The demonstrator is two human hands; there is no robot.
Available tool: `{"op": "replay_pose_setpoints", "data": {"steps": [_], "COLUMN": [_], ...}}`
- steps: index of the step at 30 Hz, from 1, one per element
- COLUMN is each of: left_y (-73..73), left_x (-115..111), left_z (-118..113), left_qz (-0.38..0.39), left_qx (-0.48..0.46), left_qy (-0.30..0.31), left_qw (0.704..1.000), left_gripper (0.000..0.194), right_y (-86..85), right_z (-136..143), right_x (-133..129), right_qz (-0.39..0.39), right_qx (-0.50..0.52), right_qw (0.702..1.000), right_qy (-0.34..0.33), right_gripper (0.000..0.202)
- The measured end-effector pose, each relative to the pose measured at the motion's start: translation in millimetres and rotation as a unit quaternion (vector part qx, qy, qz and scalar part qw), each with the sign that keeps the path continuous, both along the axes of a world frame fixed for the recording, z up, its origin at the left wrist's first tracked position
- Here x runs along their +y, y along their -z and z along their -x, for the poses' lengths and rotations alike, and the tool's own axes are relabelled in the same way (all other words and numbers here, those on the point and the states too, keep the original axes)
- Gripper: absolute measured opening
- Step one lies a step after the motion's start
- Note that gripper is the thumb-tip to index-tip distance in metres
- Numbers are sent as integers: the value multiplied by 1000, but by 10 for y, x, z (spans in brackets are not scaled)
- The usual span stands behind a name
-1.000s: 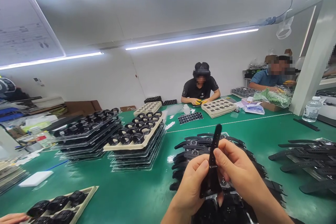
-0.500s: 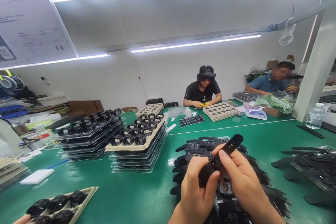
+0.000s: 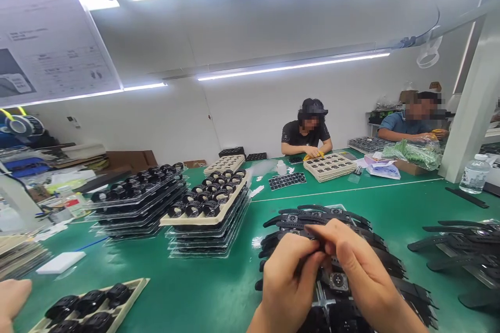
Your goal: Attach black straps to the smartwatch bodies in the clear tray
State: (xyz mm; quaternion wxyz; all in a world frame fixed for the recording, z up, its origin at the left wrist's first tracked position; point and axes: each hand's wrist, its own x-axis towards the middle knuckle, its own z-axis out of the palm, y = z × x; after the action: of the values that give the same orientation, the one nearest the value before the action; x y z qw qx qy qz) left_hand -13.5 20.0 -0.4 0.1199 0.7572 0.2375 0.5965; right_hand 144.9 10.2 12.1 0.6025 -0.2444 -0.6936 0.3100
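Both hands meet over a pile of black smartwatches (image 3: 338, 282) with straps laid out flat. My left hand (image 3: 287, 273) is closed, thumb and fingers pinching a black watch strap (image 3: 308, 257) that is mostly hidden by the hands. My right hand (image 3: 357, 265) is closed on the same strap from the other side, fingers bent over its top. Whether the watch body hangs from this strap cannot be seen. Square sensor backs show on several watches below and behind the hands.
At left stand stacked clear trays (image 3: 207, 244) of curled watches, topped by a beige tray (image 3: 234, 203). A nearer beige tray (image 3: 130, 299) holds several watches, beside another person's hand (image 3: 13, 296). More strapped watches (image 3: 464, 244) lie right. Two people sit across the green table (image 3: 203, 291).
The strap end that stuck up between my hands is now folded down and covered by my right fingers. Across the table, a co-worker's gloved hands have moved onto the beige tray.
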Motion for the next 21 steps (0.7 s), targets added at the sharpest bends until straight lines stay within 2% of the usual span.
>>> {"op": "replay_pose_setpoints", "data": {"steps": [2,4,7,10,12,15,18,21], "left_y": [11,22,-6,-66,-79,-21,56,45], "left_x": [6,15,1,-33,-32,27,106,140], "left_z": [23,22,-25,-68,-67,-27,38,135], "left_qz": [142,243,335,360,371,386,366,339], "left_qx": [-58,-132,-217,-281,-304,-316,-313,-251], "left_qy": [19,47,118,158,172,215,247,282], "left_qw": [988,960,909,876,860,840,841,862], "left_gripper": [6,25,44,49,49,49,44,38], "right_y": [-73,-112,-100,-46,-13,11,3,-22], "right_z": [-18,-6,32,54,60,68,72,47], "right_x": [-25,-37,-34,-26,-24,-18,-3,15], "right_qz": [-58,-62,-33,-10,-6,9,20,46], "right_qx": [-87,-144,-178,-165,-137,-109,-116,-148], "right_qw": [994,987,983,986,989,990,988,985], "right_qy": [18,42,37,32,63,93,99,80], "right_gripper": [37,37,45,53,50,40,33,33]}}
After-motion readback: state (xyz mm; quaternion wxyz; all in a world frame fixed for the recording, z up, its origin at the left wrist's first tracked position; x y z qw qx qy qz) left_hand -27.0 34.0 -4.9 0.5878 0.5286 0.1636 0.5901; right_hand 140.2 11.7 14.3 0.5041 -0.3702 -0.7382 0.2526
